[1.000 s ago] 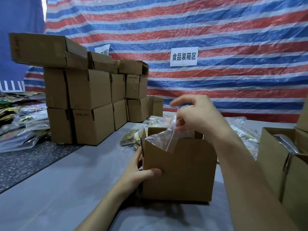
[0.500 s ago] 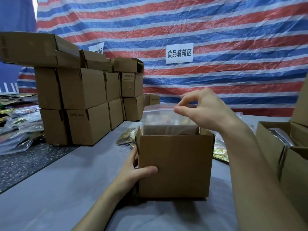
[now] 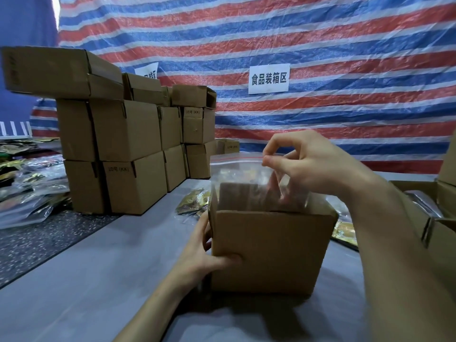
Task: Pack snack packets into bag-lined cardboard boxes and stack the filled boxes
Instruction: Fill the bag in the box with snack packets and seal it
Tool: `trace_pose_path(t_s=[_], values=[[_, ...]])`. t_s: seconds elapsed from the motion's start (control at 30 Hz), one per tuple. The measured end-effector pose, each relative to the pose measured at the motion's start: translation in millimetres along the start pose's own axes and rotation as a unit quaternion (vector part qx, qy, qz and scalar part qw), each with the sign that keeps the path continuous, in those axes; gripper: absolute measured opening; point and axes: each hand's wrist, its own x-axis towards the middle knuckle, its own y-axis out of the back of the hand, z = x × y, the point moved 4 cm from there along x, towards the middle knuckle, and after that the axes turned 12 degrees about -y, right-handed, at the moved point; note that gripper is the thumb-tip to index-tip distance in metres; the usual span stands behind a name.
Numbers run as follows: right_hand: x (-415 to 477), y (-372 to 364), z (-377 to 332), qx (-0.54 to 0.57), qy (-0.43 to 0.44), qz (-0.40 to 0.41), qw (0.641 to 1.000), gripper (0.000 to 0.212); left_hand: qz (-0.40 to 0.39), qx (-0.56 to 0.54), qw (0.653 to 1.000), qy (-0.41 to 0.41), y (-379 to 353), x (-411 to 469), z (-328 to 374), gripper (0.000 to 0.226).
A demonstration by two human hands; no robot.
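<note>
Box in hand: an open cardboard box stood upright on the grey table, close in front of the person, its near wall hiding the inside
Liner: a clear bag with a red zip strip along its top sat in the box and rose well above the rim; the far flap showed through the plastic, and whether anything lay in the bag could not be told
Left hand: the left hand gripped the box's near left corner, thumb pressed flat on the front face, fingers wrapped round the left side
Right hand: the right hand pinched the bag's top edge at its right end between thumb and forefinger; the other fingers were curled, blurred behind the plastic
Loose packets: a few snack packets lay on the table just behind the box to its left, and another packet lay by its right side
Box at right: a second box stood open at the right edge, with a silvery packet inside it
Stacked boxes: a stack of closed boxes stood at the far left of the table, two layers upright with flatter boxes laid on top
Left pile: a heap of bagged packets lay on a dark speckled mat beside the stack
Backdrop: a red, white and blue striped tarp hung behind the table, with a white sign fixed to it
</note>
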Motion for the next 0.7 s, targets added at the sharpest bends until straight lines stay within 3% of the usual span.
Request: trace_pose_path(t_s=[0.17,0.3,0.53,0.6,0.7], values=[[3.7,-5.0,14.4,-0.039,-0.079,-0.017,0.996,0.015,-0.021,0.030,0.999,-0.011,1.9,0.1,1.1,0.113],[7.3,-12.9,16.6,-0.081,-0.125,0.002,0.989,0.019,-0.006,0.036,0.999,-0.015,2.8,1.7,-2.7,0.112],[0.0,-16.9,-9.4,-0.189,-0.136,0.138,0.963,0.018,-0.010,0.042,0.999,-0.011,5.1,3.2,-4.4,0.106],[-0.4,-23.4,-11.5,-0.229,-0.153,0.107,0.956,0.015,-0.003,0.038,0.999,-0.011,4.4,2.3,-3.8,0.100],[3.3,-49.8,-4.9,-0.260,-0.183,-0.033,0.948,0.024,0.002,0.031,0.999,-0.011,4.0,1.3,-3.3,0.095]])
